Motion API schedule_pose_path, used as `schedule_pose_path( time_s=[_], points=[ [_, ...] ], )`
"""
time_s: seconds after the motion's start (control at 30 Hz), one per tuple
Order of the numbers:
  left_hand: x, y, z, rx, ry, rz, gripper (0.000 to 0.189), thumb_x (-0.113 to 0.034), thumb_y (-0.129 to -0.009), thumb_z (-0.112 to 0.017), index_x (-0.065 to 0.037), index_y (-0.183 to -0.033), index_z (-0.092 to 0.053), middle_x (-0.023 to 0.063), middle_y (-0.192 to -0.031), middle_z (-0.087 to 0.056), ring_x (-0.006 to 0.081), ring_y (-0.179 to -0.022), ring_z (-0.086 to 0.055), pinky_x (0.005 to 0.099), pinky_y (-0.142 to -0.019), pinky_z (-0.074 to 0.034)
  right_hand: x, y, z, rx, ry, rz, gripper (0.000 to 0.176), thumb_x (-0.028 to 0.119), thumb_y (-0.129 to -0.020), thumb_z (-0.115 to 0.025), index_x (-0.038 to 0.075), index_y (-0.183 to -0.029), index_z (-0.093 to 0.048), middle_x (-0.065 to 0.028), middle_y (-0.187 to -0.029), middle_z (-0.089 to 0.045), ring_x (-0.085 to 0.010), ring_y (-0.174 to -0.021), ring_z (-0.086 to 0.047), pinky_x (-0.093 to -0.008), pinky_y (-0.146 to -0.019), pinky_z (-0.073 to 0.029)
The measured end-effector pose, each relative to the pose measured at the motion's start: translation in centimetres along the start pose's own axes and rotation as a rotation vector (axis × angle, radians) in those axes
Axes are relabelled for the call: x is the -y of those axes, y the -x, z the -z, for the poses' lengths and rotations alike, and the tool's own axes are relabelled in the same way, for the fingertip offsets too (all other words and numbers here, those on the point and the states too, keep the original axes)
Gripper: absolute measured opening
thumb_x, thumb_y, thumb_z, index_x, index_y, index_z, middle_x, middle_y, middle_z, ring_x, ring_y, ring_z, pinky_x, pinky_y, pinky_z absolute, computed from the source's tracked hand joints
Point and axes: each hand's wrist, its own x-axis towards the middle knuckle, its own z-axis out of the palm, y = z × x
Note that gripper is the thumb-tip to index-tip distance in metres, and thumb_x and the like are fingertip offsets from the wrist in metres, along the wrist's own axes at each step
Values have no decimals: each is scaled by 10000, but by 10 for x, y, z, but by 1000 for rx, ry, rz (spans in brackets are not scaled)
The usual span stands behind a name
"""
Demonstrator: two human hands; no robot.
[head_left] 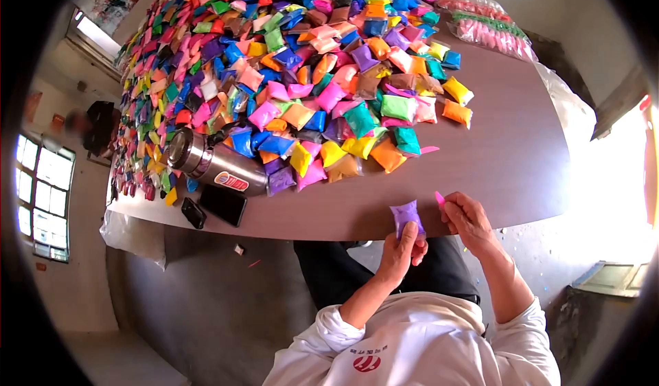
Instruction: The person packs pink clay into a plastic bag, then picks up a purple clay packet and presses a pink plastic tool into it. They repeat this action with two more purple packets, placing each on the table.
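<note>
My left hand [401, 252] grips a small purple packet [406, 216] at the near edge of the brown table [508, 145]. My right hand [467, 218] is just right of it, pinching a small pink piece [439, 198] between its fingertips. The two hands are close together but the pink piece is apart from the purple packet. A large heap of coloured packets [288, 63] covers the table beyond my hands; its nearest packets, orange and yellow, lie a short way ahead.
A steel flask [213, 163] lies on its side at the heap's near left. A black phone [223, 204] and a smaller dark device [193, 212] lie by the table edge. Clear bags of pink items [491, 29] sit far right. Another person [99, 125] is at the far left.
</note>
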Motion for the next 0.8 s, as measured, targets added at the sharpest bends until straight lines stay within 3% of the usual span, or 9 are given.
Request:
schedule_pose_path(
  time_s=[0.27, 0.5, 0.6, 0.67, 0.8],
  points=[
    [1, 1, 0, 11, -9, -6, 523, -527, -969, -470, -45, -770, -514, 77, -638, -545, 121, -508, -484, 250, -477, -400, -15, 7, -10, -46, 99, 170, 165, 137, -989, -500, 3, -1037, -582, -48, -789, -612, -121, -714, -569, -264, -649, -479],
    [4, 0, -3, -12, 26, -68, 497, -497, -974, -488, -56, -750, -539, 53, -627, -564, 89, -483, -480, 220, -458, -387, -15, 13, -3, -140, 162, 156, 152, 103, -971, -491, 6, -1020, -599, -35, -756, -622, -108, -685, -573, -258, -625, -479],
    [0, 5, -9, 7, 11, 29, 497, -507, -971, -486, -62, -757, -541, 51, -624, -562, 88, -480, -475, 219, -457, -377, -10, 14, -5, -179, 153, 183, 124, 84, -946, -525, 3, -996, -605, -60, -752, -625, -144, -670, -584, -279, -623, -482],
    [6, 9, -13, 77, -59, 120, 546, -586, -940, -479, -66, -780, -532, 62, -650, -573, 103, -509, -492, 221, -490, -391, -8, 16, -5, -186, 414, 440, 118, 88, -902, -601, 10, -990, -603, -137, -788, -631, -303, -718, -627, -362, -654, -499],
    [22, 11, -15, 105, -56, 154, 561, -606, -916, -506, -63, -779, -538, 64, -654, -567, 106, -521, -491, 221, -497, -389, -4, 21, -4, -106, 527, 458, 113, 79, -872, -621, 16, -965, -615, -166, -857, -634, -366, -776, -629, -419, -655, -502]
  ],
)
